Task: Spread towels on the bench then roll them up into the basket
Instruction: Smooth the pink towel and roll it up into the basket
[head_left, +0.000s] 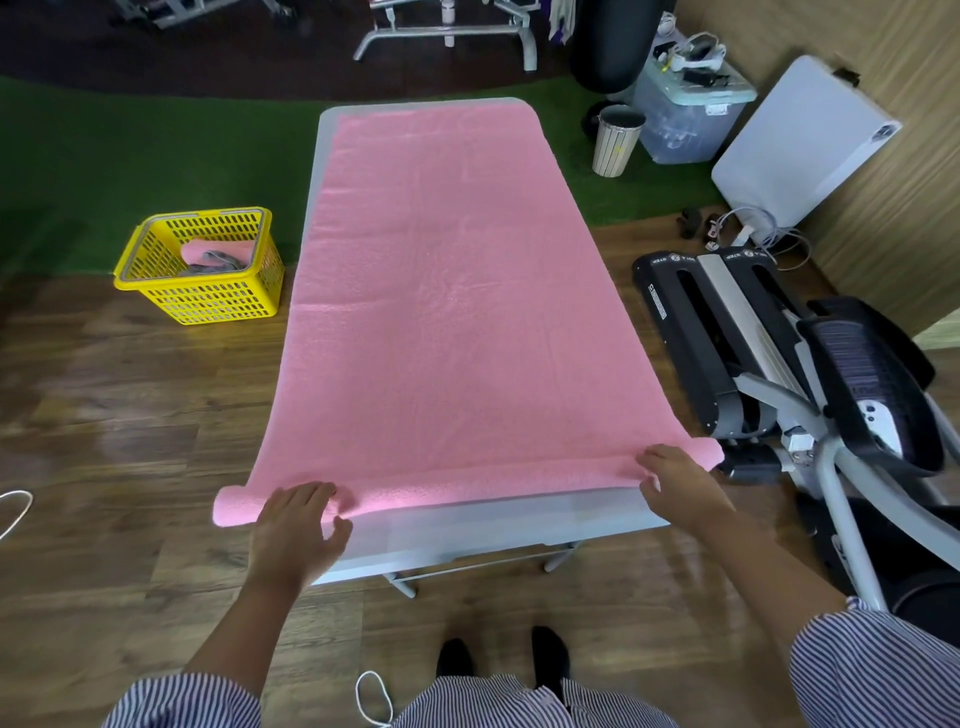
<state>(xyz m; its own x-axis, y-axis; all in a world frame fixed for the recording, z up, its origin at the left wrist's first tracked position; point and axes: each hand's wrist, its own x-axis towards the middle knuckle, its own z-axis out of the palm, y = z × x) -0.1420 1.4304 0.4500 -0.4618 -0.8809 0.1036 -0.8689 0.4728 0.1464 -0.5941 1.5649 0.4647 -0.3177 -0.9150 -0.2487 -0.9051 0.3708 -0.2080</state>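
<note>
Head view: a pink towel (447, 291) lies spread along the tabletop (498, 525), its near edge rolled into a thin tube. The left hand (298, 525) rests on the roll's left end, fingers loosely curved over it; the right hand (675, 480) presses the right end likewise. Beyond the left hand, a yellow basket (200, 306) sits on the floor holding rolled towels.

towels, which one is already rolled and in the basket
The small pink towel in the yellow basket, beside a grey cloth. The large pink towel lies spread on the bench, only its near edge rolled.
</note>
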